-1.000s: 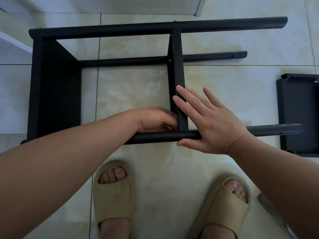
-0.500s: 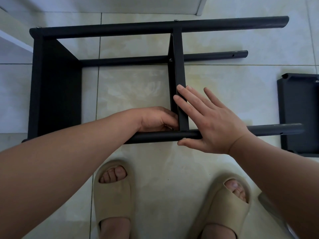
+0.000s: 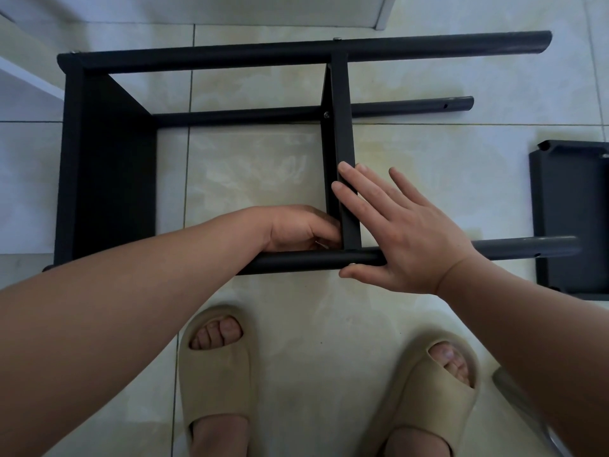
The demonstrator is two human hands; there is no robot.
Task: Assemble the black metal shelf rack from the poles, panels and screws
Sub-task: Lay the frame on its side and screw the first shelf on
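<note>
The black metal shelf rack (image 3: 230,59) lies on its side on the pale tiled floor (image 3: 257,166), with its solid end panel (image 3: 108,166) and narrow middle panel (image 3: 341,133) already set between the poles. At the middle panel's near corner the left hand (image 3: 296,229) curls its fingers round a small silvery part (image 3: 321,244), likely a screw. The right hand (image 3: 405,235) braces the panel with flat, straight fingers. Another dark panel (image 3: 573,219) lies loose on the right, so I judge the job about half done.

Pale tiled floor (image 3: 445,179), on which the partly built black rack (image 3: 108,166) is laid on its side; a loose black panel (image 3: 573,219) is set near its right end, and beige sandals (image 3: 214,384) are planted in front.
</note>
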